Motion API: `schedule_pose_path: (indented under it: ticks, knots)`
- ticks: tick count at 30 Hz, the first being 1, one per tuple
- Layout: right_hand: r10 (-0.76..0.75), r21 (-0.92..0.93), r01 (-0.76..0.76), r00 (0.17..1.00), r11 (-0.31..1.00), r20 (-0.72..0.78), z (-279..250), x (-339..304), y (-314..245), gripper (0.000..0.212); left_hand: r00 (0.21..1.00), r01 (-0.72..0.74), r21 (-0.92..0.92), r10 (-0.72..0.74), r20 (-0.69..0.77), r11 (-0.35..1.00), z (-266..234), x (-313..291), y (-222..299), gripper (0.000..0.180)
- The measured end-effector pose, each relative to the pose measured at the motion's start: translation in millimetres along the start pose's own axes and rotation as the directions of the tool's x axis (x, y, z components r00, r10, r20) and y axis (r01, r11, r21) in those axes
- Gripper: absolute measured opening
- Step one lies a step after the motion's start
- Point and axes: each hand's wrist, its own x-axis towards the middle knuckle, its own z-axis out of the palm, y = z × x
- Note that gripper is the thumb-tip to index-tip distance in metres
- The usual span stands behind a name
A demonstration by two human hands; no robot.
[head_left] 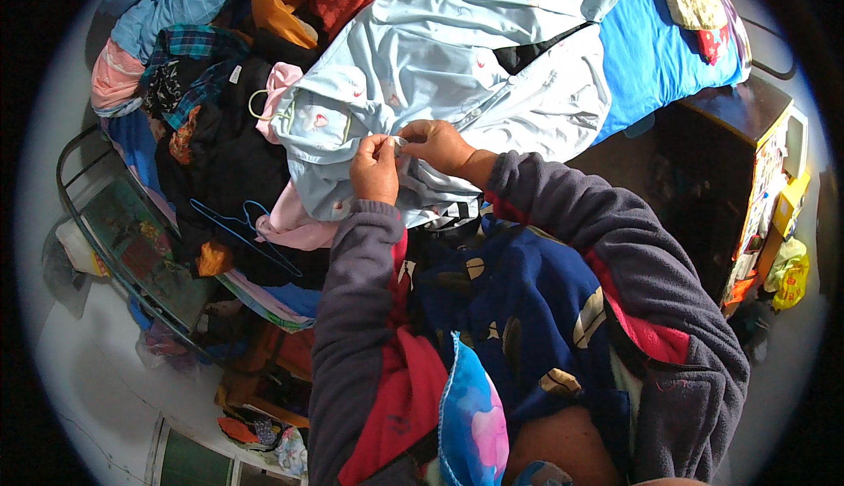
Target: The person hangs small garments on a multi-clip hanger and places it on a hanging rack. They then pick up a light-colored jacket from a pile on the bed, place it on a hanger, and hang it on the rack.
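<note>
Much of the bed (pixel 655 55) is buried: only a strip of blue sheet shows along its right side, and its far right corner is cut off by the dark rim of the view. The pile of clothes (pixel 207 126) on the left half hides whatever lies under it, and the dark garments there run together so that single pieces are hard to tell apart. The lower hem of the pale blue shirt (pixel 457 55) disappears behind both hands and the grey sleeves. What small part of the shirt the fingertips hold, a button or just a fold of its front edge, is too small to make out.

The left hand (pixel 375 170) comes up from the lower edge with the wrist straight, knuckles toward the camera, thumb and forefinger pinched shut on the shirt's front edge. The right hand (pixel 437 143) reaches in from the right with the forearm bent across the body, its fingers curled and also pinching the same edge, fingertips touching those of the left hand.

The shirt lies spread flat across the middle of the bed, collar toward the left, on top of the pile. A blue hanger (pixel 242 227) rests on dark cloth near the bed's near left edge. A dark cabinet (pixel 738 152) stands just beside the bed's right side.
</note>
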Motion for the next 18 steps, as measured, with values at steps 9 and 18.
schedule_pose_path:
  ticks: [9, 18]
  knots:
    - [0.040, 0.330, -0.108, 0.978, 0.938, 0.206, -14, 4, 3, 0.020, 0.991, -0.053, 0.067, 0.044, 0.123, 0.996, -7, 13, -7, 0.018]
    - [0.106, 0.268, -0.197, 0.941, 0.943, 0.321, -29, 12, 11, 0.027, 0.952, -0.244, 0.012, 0.238, 0.193, 0.970, -3, -4, 16, 0.023]
